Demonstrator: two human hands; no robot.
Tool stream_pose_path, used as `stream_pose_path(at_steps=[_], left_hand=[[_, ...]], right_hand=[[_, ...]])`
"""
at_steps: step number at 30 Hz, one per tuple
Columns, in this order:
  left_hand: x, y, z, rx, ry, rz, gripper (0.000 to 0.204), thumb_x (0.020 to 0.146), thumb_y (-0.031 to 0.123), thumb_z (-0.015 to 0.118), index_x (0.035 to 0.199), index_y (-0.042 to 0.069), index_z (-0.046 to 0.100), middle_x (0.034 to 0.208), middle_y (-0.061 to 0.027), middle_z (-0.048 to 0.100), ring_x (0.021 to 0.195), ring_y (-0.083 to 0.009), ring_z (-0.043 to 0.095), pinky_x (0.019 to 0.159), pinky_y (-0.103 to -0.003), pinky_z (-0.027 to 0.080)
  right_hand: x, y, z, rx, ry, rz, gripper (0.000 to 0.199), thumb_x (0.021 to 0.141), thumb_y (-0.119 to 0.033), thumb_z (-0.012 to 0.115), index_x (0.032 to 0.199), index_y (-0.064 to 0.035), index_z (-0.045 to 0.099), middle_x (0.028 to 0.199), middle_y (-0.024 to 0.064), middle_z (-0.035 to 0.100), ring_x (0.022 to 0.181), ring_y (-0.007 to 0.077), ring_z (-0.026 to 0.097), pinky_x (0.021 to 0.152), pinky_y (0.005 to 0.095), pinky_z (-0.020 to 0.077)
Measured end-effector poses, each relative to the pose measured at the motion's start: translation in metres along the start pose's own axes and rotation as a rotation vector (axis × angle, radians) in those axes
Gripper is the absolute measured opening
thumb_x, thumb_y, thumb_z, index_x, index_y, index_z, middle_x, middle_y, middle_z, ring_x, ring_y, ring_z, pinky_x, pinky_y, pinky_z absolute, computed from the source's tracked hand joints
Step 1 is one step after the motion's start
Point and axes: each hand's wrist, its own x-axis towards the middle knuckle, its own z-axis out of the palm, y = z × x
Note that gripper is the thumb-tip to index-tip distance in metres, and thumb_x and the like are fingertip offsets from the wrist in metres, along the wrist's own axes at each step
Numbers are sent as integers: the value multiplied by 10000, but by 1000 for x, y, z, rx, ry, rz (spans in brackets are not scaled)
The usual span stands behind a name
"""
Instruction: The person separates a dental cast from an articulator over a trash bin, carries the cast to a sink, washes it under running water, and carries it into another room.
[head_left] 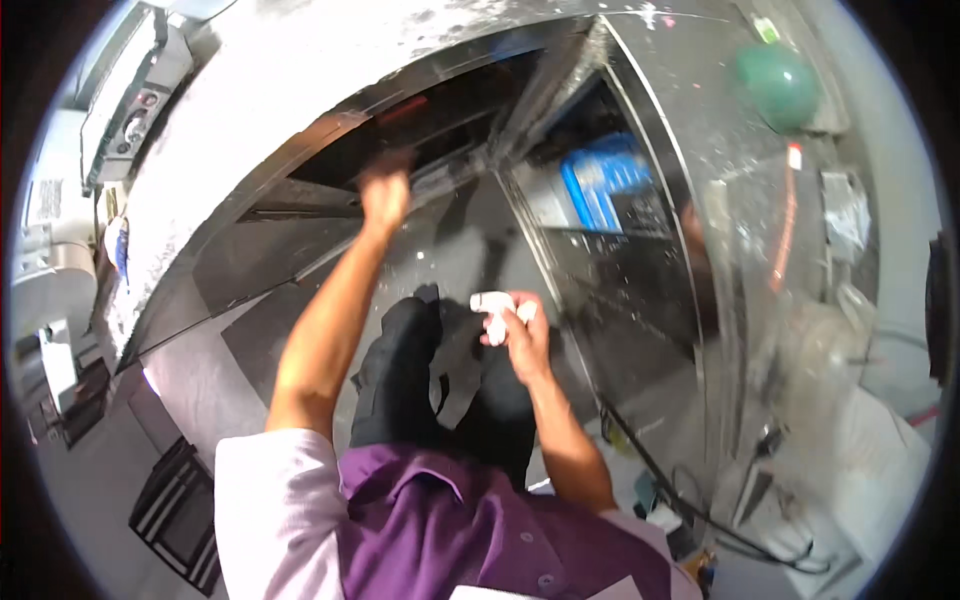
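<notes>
big steel counter (pixel 300 80) curves overhead, with its dark open underside below. left hand (pixel 385 195) reaches up to that opening's edge, blurry, so can't tell its grip. right hand (pixel 520 335), lower and right of the opening, is clenched around a white wad (pixel 492 305).

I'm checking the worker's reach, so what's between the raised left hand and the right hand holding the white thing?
In the head view, only dark grey metal surface lies between the left hand and the right hand, which grips a small white object; nothing else shows there.
</notes>
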Motion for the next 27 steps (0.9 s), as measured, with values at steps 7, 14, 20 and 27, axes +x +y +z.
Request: stream_pose_path(at_steps=[7, 14, 20, 27], left_hand=[[-89, 205, -121, -1377, -711, -737, 640, 991, 451, 488, 1398, -41, 432, 1297, -176, 577, 1139, -292, 602, 1013, -466, 456], [-39, 283, -210, -1023, -593, -407, 388, 989, 163, 566, 1333, -14, 541, 1158, -114, 657, 1047, -174, 626, 908, -321, 507], [-2, 305, -250, -1024, -542, -320, 354, 986, 162, 579, 1285, -27, 577, 1104, -98, 674, 995, -145, 630, 883, -291, 500], [19, 318, -238, -1045, -509, -407, 348, 989, 202, 585, 1243, -36, 592, 1066, -88, 677, 931, -130, 631, 845, -274, 503]], right_hand=[[-61, -168, 98, -44, -101, -206, 325, 943, -56, 532, 1247, -7, 430, 1003, 116, 588, 845, 159, 616, 753, 328, 571], [-102, -248, 168, -412, -204, -396, 336, 936, -62, 583, 1257, 17, 522, 1106, 77, 600, 932, 89, 551, 765, 247, 483], [-106, -278, 209, -432, -226, -530, 391, 952, -101, 607, 1294, 47, 490, 1118, 107, 625, 974, 136, 604, 837, 264, 496], [-94, -289, 222, -299, -215, -458, 371, 967, -112, 590, 1286, 51, 495, 1112, 126, 642, 983, 160, 636, 832, 274, 521]])
